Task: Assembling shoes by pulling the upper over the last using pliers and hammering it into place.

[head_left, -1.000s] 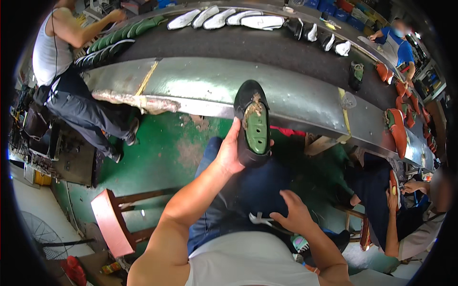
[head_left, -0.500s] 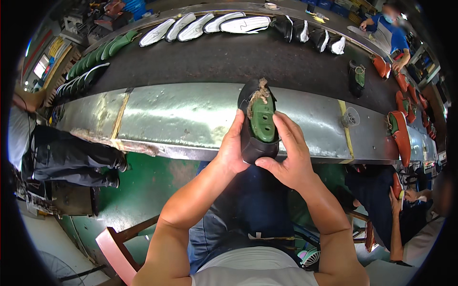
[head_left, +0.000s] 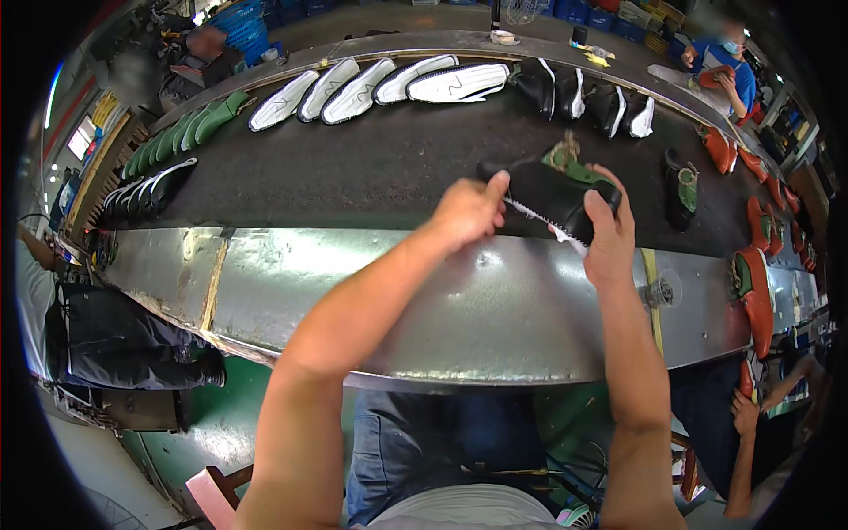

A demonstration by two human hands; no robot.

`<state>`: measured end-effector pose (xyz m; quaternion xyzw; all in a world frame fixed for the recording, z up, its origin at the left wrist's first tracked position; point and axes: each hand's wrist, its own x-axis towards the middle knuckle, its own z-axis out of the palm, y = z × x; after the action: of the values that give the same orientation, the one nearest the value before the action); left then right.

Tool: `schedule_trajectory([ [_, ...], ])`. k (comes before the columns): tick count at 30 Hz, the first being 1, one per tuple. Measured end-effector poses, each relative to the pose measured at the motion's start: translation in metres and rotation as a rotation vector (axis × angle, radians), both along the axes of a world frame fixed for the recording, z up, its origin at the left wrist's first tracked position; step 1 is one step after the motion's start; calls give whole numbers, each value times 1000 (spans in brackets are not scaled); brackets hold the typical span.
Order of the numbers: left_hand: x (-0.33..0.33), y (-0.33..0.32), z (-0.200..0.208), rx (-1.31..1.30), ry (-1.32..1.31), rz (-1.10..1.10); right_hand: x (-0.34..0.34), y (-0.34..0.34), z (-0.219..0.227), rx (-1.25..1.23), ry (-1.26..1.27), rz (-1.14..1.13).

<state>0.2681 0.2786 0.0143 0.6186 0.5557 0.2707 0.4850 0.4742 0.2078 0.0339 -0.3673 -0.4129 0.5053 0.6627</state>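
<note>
Above the dark belt I hold a black shoe upper (head_left: 537, 187) tipped on its side, stretched over a green shoe last (head_left: 583, 173). Frayed cord hangs at the last's top. A jagged white edge (head_left: 539, 215) runs along the underside of the upper, turned toward me. My left hand (head_left: 474, 210) pinches the end of the upper on the left. Around the opposite end, beside the green last, my right hand (head_left: 611, 231) is wrapped with its thumb in front. The palm side of my left hand is hidden.
White-soled shoes (head_left: 353, 93) and black shoes (head_left: 609, 108) line the belt's far side. Green shoes (head_left: 208, 119) stand at left, orange-brown shoes (head_left: 755, 300) at right. A clear cup (head_left: 664, 289) sits on the metal ledge (head_left: 424, 309). Other people work at far right, near right and left.
Both hands have carried the shoe forward from over the metal ledge to above the belt. It has turned from upright, green last facing up, onto its side, showing the white edge.
</note>
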Motion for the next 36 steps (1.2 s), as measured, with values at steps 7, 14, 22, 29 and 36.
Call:
schedule_trajectory([
  [7, -56, 150, -66, 537, 373, 432, -1, 73, -82, 267, -1249, -113],
  [14, -120, 286, -65, 519, 857, 489, 2, 80, -63, -146, -1212, 58],
  [22, -70, 322, -28, 185, 1008, 317, 10, 86, -68, -195, -1333, 49],
  [29, -61, 320, -37, 238, 1061, 204, -1, 87, -69, -178, -1322, 37],
  [36, -107, 193, 13, 362, 1034, 117, -2, 85, -62, -169, -1351, -36],
])
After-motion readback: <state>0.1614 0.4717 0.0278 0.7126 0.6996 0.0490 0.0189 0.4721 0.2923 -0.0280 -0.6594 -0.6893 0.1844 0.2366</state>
